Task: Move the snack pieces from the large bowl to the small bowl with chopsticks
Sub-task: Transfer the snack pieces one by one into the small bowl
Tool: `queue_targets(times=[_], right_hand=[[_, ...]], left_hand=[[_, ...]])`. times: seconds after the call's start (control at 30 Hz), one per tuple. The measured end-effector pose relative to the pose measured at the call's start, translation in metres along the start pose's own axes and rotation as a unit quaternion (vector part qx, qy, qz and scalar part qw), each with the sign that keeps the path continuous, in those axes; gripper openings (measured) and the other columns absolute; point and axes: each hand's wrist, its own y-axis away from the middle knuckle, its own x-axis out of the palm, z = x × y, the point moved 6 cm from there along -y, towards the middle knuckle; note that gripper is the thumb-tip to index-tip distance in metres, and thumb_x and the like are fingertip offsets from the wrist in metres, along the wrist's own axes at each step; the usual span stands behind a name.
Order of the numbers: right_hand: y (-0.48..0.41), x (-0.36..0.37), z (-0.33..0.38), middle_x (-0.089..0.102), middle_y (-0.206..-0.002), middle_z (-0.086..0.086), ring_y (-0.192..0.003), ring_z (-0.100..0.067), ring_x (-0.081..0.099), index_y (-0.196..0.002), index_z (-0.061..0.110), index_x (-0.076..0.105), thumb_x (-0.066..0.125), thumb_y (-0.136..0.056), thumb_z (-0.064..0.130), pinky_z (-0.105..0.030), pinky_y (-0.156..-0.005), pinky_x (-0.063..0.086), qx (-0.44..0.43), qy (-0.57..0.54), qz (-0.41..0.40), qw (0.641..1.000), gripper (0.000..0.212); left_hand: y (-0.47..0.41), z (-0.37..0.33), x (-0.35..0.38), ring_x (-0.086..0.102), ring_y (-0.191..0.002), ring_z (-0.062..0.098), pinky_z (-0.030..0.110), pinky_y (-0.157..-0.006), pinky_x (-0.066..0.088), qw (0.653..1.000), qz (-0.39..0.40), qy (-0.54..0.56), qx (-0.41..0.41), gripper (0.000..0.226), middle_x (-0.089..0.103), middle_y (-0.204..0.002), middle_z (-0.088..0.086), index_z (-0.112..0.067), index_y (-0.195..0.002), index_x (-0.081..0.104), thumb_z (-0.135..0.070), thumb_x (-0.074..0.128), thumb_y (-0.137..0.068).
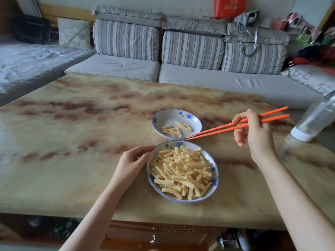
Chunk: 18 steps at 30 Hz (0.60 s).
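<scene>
Marbled table (81, 127) in front of me, striped grey sofa (208, 78) just behind it, maybe a clear bottle (314, 122) at my right.

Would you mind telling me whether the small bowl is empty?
Not empty: the small bowl holds several snack pieces, far fewer than the large bowl.

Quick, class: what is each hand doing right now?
Left hand: holds the large bowl by its rim.
Right hand: grips the chopsticks, tips empty.
</scene>
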Motion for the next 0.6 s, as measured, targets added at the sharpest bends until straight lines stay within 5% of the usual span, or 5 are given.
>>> queue_targets(times=[0.6], right_hand=[[0.008,-0.014,-0.004,0.043,-0.034,-0.006,-0.032,-0.022,0.033,-0.066,0.005,0.054,0.030,-0.102,0.018,-0.019,-0.034,0.027,-0.013,0.067,0.021,0.997,0.046]], left_hand=[[0.001,-0.003,0.000,0.065,-0.093,-0.005,0.016,-0.085,0.050,1.000,0.001,-0.008,0.005,0.028,0.071,-0.099,-0.022,-0.025,-0.102,0.073,-0.006,0.058,-0.088]])
